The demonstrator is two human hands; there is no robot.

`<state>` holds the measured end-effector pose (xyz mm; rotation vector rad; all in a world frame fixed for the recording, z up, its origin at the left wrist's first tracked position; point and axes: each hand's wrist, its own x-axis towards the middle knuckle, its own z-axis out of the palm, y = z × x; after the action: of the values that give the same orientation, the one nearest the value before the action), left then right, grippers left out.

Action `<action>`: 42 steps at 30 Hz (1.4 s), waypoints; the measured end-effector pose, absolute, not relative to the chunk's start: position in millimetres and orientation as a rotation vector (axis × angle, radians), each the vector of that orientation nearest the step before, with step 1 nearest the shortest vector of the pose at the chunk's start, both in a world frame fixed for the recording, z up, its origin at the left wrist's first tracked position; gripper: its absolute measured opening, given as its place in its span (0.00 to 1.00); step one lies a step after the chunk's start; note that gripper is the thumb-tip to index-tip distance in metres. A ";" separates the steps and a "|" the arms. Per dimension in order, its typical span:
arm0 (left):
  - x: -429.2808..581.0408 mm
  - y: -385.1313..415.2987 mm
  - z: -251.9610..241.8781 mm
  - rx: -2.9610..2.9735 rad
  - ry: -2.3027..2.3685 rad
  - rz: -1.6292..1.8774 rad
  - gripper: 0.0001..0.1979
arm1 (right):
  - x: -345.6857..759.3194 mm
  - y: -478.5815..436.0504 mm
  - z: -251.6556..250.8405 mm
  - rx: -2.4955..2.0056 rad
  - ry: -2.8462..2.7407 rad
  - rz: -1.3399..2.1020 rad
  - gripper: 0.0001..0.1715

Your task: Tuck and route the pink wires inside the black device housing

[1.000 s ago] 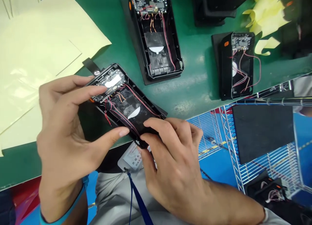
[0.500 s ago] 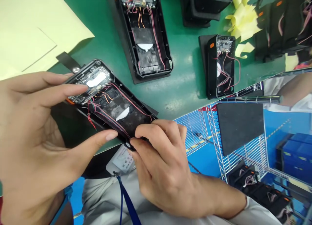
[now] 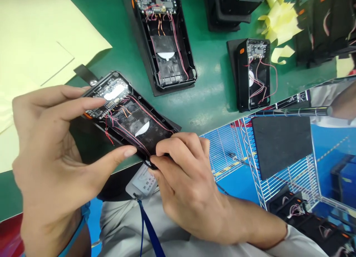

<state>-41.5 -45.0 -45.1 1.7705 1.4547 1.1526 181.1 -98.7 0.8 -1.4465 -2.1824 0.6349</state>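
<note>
Both my hands hold an opened black plastic device housing (image 3: 130, 118), tilted above the table's front edge. A circuit board (image 3: 107, 99) sits at its upper end, and thin red and pink wires (image 3: 126, 127) run down its length over a foil patch with a white half-disc. My left hand (image 3: 50, 138) grips the board end and long side, its thumb lying near the wires. My right hand (image 3: 183, 183) pinches the lower end, its fingertips among the wires there. A black tab (image 3: 86, 75) sticks out beyond the housing.
Two more open housings (image 3: 164, 42) (image 3: 253, 75) lie on the green table mat (image 3: 205, 105), with cream sheets (image 3: 47, 38) at the left and yellow strips (image 3: 280, 23) at the back. A wire shelf (image 3: 280, 175) stands below the table's right edge. An ID badge (image 3: 143, 181) hangs on my chest.
The whole scene has shifted left and up in view since the oldest frame. Both hands still hold the housing, and my left hand sits slightly further right than half a second ago.
</note>
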 end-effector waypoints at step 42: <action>-40.3 -48.7 -34.7 1.959 1.546 0.949 0.35 | 193.5 -97.2 0.3 -1.473 -2.288 0.690 0.05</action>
<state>-40.3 -48.7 -34.7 1.9590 1.5459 0.9486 193.5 -97.2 0.3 -1.4730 -2.2882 0.6900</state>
